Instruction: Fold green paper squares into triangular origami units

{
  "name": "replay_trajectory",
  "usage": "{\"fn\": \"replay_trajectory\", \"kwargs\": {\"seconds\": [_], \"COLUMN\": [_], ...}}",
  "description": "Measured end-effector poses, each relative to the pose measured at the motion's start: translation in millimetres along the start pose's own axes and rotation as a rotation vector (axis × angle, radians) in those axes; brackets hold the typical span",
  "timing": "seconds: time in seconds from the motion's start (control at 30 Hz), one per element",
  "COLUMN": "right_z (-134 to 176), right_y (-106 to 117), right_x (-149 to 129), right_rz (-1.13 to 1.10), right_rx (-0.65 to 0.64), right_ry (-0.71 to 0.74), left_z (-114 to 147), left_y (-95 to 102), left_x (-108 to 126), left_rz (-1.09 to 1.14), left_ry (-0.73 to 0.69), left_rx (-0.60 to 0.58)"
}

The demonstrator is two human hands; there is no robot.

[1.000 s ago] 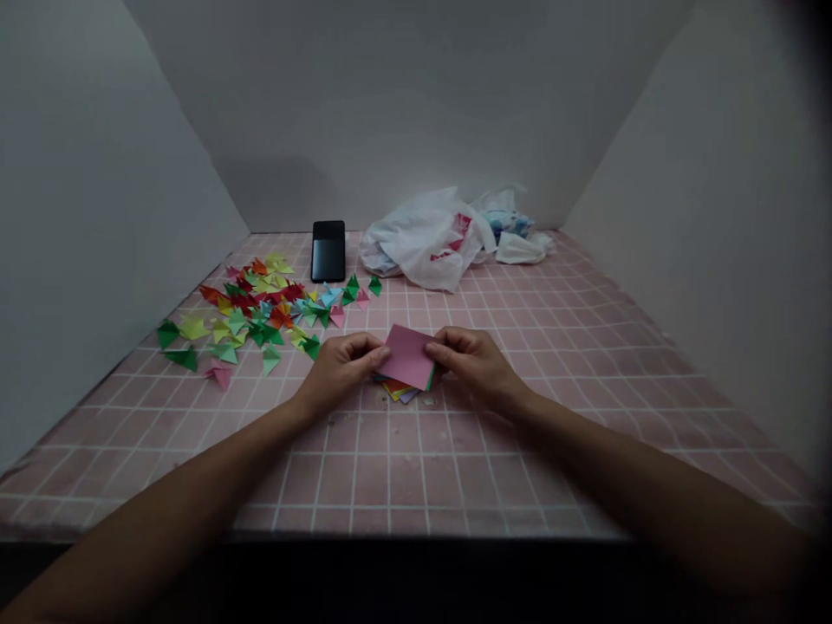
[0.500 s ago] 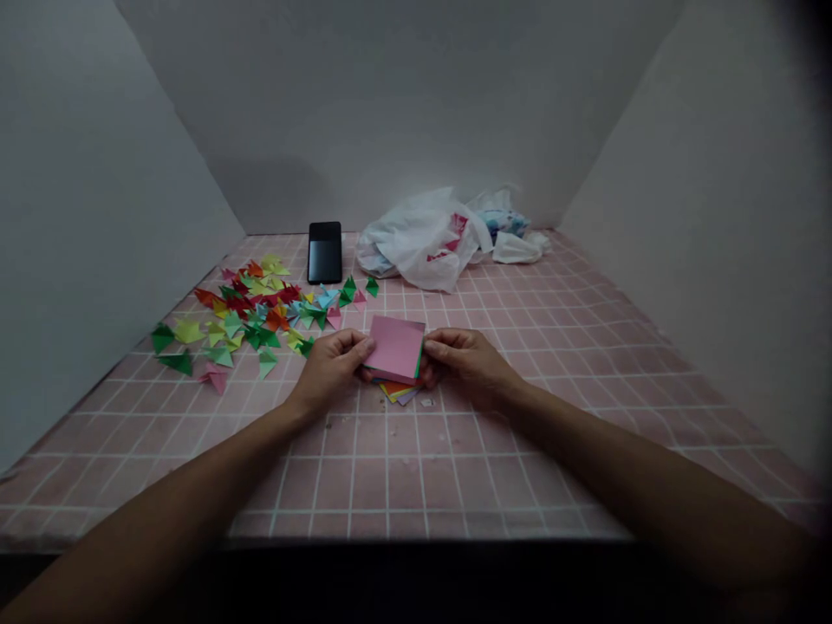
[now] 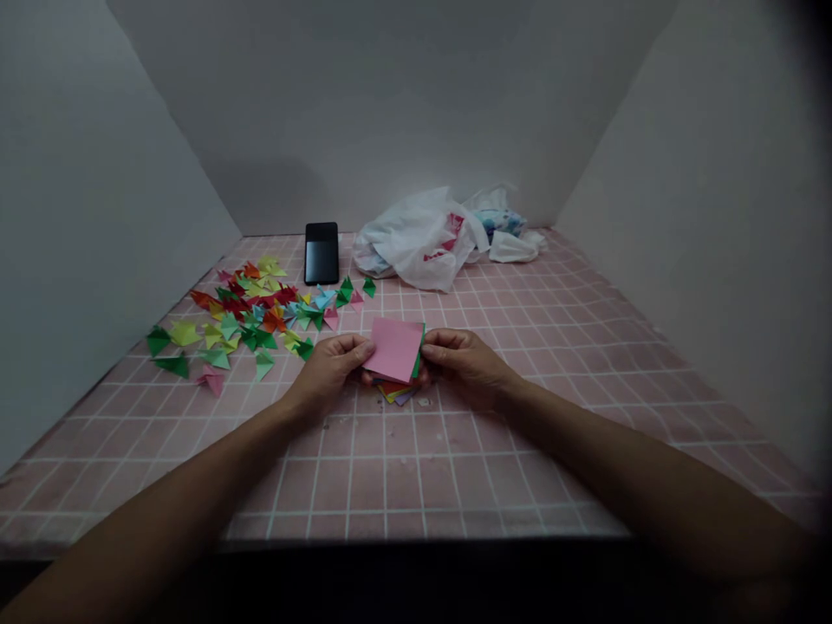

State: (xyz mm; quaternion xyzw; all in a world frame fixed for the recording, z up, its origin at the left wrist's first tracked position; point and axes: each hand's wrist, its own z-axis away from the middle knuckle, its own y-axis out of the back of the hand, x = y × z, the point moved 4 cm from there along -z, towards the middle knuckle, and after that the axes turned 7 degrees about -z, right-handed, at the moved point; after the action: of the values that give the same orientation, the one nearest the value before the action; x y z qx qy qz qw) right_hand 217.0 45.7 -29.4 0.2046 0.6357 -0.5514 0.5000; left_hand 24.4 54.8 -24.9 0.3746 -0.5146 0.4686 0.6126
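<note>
Pinched at its left edge by my left hand (image 3: 334, 364) is a square pink sheet of origami paper (image 3: 393, 348). It lies turned a little over a green sheet (image 3: 419, 357), whose right edge is gripped by my right hand (image 3: 464, 360). Both hands have their thumbs on top and fingers curled beneath. Below the pink sheet, corners of more origami paper (image 3: 395, 395) stick out in orange, yellow and lilac. How many sheets each hand holds is hidden.
Many small folded paper pieces (image 3: 260, 303) in several colours lie scattered at the left. A black phone (image 3: 321, 253) lies behind them. White plastic bags (image 3: 422, 243) sit at the back. Pale walls enclose the pink checked tablecloth (image 3: 403, 485) on three sides.
The pink sheet has turned slightly and shifted left against the green one, so more green shows at the right. Both hands stay nearly in place; the view has shifted slightly.
</note>
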Motion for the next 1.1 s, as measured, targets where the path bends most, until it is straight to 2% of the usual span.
{"fn": "replay_trajectory", "kwargs": {"seconds": [0.07, 0.17, 0.33, 0.4, 0.47, 0.53, 0.57, 0.7, 0.73, 0.8, 0.83, 0.9, 1.03, 1.1], "right_z": [1, 2, -1, -2, -2, -1, 0, 4, 6, 9, 10, 11, 11, 12], "right_y": [0, 4, 20, 27, 30, 27, 24, 4, -2, -12, -15, -16, -12, -15], "right_x": [-2, -7, -22, -29, -36, -39, -38, -25, -19, -10, -6, -4, -14, -14], "right_rz": [0.02, 0.078, 0.141, 0.142, 0.142, 0.112, 0.083, -0.035, -0.058, -0.078, -0.063, 0.008, 0.227, 0.274], "right_rx": [0.029, 0.158, 0.375, 0.433, 0.458, 0.432, 0.399, 0.197, 0.138, 0.032, -0.007, -0.025, 0.064, 0.025], "right_ry": [0.01, 0.077, 0.276, 0.373, 0.46, 0.49, 0.471, 0.237, 0.152, 0.028, -0.02, -0.017, 0.225, 0.244], "left_z": [0, 1, 6, 8, 8, 9, 10, 22, 26, 32, 33, 34, 29, 27], "left_y": [0.6, 8.0, 21.3, 18.4, 11.3, 5.3, 3.6, 2.9, 1.7, -2.2, -4.2, -5.1, -2.3, -5.9], "left_x": [0, 5, 22, 26, 25, 22, 22, 34, 38, 44, 45, 45, 35, 28], "left_rz": [0.001, -0.073, -0.479, -0.716, -0.918, -1.024, -1.043, -1.052, -1.054, -1.047, -1.035, -0.945, -0.692, -0.534], "left_ry": [-0.015, -0.113, -0.425, -0.575, -0.699, -0.771, -0.802, -0.965, -1.003, -1.062, -1.058, -0.975, -0.606, -0.42], "left_rx": [0.01, 0.128, 0.378, 0.376, 0.291, 0.21, 0.206, 0.422, 0.441, 0.399, 0.341, 0.264, 0.232, 0.137]}}
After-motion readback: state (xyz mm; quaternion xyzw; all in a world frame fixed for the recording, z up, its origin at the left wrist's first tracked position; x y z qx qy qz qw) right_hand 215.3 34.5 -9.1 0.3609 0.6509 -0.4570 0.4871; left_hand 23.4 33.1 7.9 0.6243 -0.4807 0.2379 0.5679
